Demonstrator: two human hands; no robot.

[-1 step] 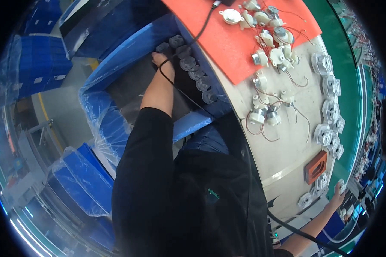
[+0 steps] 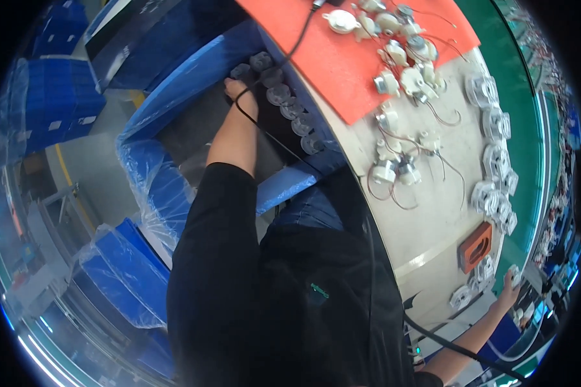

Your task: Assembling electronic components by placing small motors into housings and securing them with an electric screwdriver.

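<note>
My left hand (image 2: 235, 89) reaches down into a blue box (image 2: 287, 188) with its fingers curled. What they hold, if anything, is hidden. Touching or just beyond its fingertips lies a clear plastic housing (image 2: 241, 71). Several similar round housings (image 2: 291, 108) stand in a row along the box's right wall. Far to the lower right, my right hand (image 2: 509, 294) pinches a small clear plastic housing (image 2: 516, 274) past the table's edge. Close to that hand, more clear housings (image 2: 461, 297) sit on the table by a reddish-brown block (image 2: 476, 247) with a shaped hollow.
An orange mat (image 2: 342, 84) and the pale table (image 2: 426, 226) carry several white motor units (image 2: 412, 80) with thin wires. Clear housings (image 2: 496, 161) line the edge by a green belt (image 2: 519, 122). A black cable (image 2: 274, 137) crosses above my left forearm. Blue crates (image 2: 61, 97) stand left.
The view has shifted slightly, so the table and mat sit a little further left. Both hands keep nearly the same places and grips.
</note>
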